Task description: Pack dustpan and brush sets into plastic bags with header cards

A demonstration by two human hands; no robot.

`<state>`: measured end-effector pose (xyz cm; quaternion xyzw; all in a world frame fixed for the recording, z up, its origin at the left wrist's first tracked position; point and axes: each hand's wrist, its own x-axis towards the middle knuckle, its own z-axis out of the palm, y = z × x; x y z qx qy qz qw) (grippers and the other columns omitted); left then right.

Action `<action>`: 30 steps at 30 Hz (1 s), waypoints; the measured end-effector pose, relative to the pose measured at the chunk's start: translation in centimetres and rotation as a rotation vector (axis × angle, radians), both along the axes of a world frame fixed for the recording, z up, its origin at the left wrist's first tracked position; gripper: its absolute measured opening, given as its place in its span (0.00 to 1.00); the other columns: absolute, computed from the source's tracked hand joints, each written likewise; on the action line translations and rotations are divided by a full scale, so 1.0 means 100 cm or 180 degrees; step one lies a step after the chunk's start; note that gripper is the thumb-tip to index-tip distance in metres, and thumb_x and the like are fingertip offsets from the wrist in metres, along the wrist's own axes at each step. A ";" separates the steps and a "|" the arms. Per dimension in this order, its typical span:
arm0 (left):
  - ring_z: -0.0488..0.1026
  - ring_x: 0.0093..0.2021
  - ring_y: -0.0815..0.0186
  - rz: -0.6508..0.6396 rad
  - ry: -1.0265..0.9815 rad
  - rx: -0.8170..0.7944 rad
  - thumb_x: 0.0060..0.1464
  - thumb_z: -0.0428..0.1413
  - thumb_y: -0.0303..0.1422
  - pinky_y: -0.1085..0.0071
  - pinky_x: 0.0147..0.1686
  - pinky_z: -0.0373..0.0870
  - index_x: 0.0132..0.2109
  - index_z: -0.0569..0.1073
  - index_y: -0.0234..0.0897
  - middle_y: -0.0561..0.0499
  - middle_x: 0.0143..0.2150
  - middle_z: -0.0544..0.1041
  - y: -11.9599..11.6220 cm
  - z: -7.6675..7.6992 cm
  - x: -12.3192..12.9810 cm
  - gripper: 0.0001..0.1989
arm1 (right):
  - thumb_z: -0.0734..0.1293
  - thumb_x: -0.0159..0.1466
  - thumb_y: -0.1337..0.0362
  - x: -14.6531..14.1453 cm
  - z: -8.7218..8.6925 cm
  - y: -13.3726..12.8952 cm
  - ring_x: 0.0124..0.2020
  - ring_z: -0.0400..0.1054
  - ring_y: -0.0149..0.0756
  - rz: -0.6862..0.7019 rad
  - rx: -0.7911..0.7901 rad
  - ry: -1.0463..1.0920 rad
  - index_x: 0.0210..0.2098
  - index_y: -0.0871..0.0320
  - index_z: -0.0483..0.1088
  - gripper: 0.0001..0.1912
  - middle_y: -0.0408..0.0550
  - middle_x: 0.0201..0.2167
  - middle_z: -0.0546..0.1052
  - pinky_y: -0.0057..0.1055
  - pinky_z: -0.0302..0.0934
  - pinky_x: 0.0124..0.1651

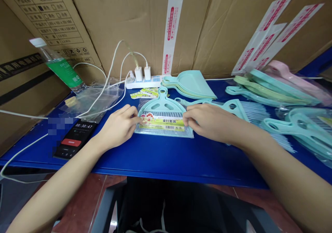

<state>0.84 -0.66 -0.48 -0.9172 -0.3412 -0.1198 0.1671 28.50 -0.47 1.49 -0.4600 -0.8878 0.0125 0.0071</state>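
Green on the label of a clear plastic bottle (63, 72), white-capped, seen at a slant against brown cardboard (135, 18). Next to it, crinkled, glossy film (101, 96); nearer the front edge of the smooth blue table (155, 160), a flat black phone (75, 136) with a lit screen. Thin white cables (114, 58) in loose loops, running to the chargers (138, 74) on a white power strip (132, 85).

Then the left hand (120, 126): curls in from the side, fingers bent and almost closed, with the left edge of the wrapped dustpan-and-brush set (163, 101) seemingly pinched in them. Thumb partly hidden; exact grip impossible to tell. At table centre, directly between the two hands, this set: flat, neither hand clearly nearer, both touching. Long axis across, from hand to hand; looped handle pointing away toward the cardboard, broad straight side toward the body. Hard turquoise plastic under shiny, wrinkled wrap, rounded shoulders, oval cut-outs, grey-blue bristles above a yellow-green printed label. Behind, loose paper cards (142, 94) and, slightly right, smooth nested dustpans (198, 82).

On the right edge, the right hand (204, 120): reaches in over the table, fingers curled and nearly closed, the wrapped edge seemingly nipped between thumb and forefinger. Beyond the forearm, fine-bristled brushes (254, 112); farther right, glossy bagged sets (308, 131) and a curved turquoise, green and pink stack (282, 84).
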 end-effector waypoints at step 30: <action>0.69 0.34 0.59 0.0340 -0.0231 -0.0542 0.56 0.44 0.21 0.63 0.34 0.68 0.36 0.72 0.38 0.50 0.32 0.75 0.003 -0.003 -0.001 0.13 | 0.57 0.62 0.70 -0.016 0.006 -0.007 0.26 0.66 0.39 -0.0604 -0.0204 -0.0726 0.42 0.61 0.67 0.11 0.49 0.25 0.74 0.32 0.44 0.26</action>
